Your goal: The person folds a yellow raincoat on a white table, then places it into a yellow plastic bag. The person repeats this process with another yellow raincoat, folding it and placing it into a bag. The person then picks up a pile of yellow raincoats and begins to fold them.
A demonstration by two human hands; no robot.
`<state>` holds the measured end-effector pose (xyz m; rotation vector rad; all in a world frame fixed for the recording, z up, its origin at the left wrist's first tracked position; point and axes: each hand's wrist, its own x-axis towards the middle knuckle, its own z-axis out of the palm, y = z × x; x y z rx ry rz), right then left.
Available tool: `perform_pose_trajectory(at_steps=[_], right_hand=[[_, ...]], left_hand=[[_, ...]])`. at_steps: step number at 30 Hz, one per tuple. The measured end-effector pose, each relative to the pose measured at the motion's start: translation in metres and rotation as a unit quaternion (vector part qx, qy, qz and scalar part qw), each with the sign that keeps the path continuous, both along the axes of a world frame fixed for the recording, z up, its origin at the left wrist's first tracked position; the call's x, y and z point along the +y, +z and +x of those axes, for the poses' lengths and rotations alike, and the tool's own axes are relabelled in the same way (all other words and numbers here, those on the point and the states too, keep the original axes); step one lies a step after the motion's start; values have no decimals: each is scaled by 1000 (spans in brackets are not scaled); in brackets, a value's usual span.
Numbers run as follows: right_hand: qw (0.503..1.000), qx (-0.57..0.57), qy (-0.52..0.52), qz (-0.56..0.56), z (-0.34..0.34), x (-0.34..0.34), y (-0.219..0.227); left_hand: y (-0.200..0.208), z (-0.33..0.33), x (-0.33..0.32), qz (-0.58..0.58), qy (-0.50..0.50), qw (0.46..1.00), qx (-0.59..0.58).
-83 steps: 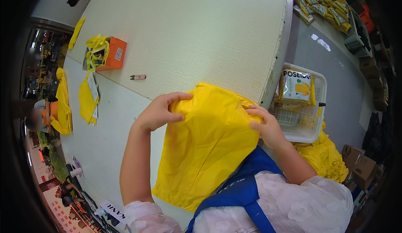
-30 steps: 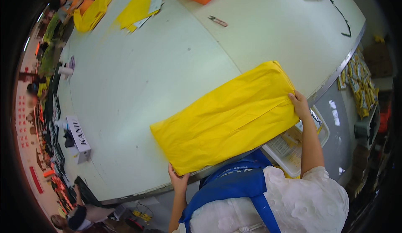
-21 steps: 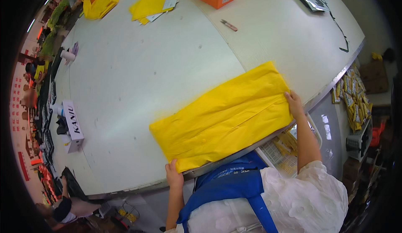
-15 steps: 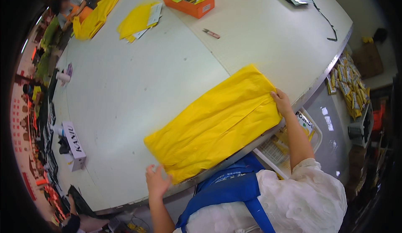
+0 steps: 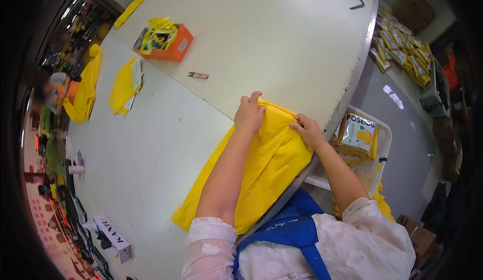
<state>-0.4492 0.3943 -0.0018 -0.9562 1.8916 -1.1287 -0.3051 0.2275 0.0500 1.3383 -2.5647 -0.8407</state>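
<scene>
A long folded piece of thin yellow cloth (image 5: pixel 271 164) lies slantwise along the near edge of the table, its surface creased. Both my hands are at its far right end. My left hand (image 5: pixel 250 114) is at the far corner, its fingers curled on the cloth's edge and one fingertip raised. With thumb and fingers, my right hand (image 5: pixel 308 130) pinches the right edge, a short way from the left. My left forearm crosses over the cloth and hides part of it.
On the white table (image 5: pixel 171 114) are pink-handled thread snips (image 5: pixel 198 75), an orange box (image 5: pixel 178 46) of yellow straps, yellow pieces with papers (image 5: pixel 123 86), and a white box (image 5: pixel 113 239). A white basket (image 5: pixel 386 139) holds flat packets at right. Another person (image 5: pixel 58 88) sits far left.
My left hand has gone from the cloth's near left end to its far right end. The right hand stays at the right edge, and the view has turned.
</scene>
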Motion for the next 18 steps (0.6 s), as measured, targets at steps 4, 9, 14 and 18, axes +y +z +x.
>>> perform_pose_trajectory(at_steps=[4,9,14,18], right_hand=[[991,-25,-86,-96,-16,21,12],[997,-50,-36,53,-19,70,17],[940,-312,-139,-10,-4,55,31],[840,-467,-262,-84,1,60,33]], left_hand=[[-30,-4,-5,15,7,1000,21],[-37,-2,-14,24,13,1000,14],[-33,1,-23,61,35,996,58],[-34,6,-30,78,40,994,72]])
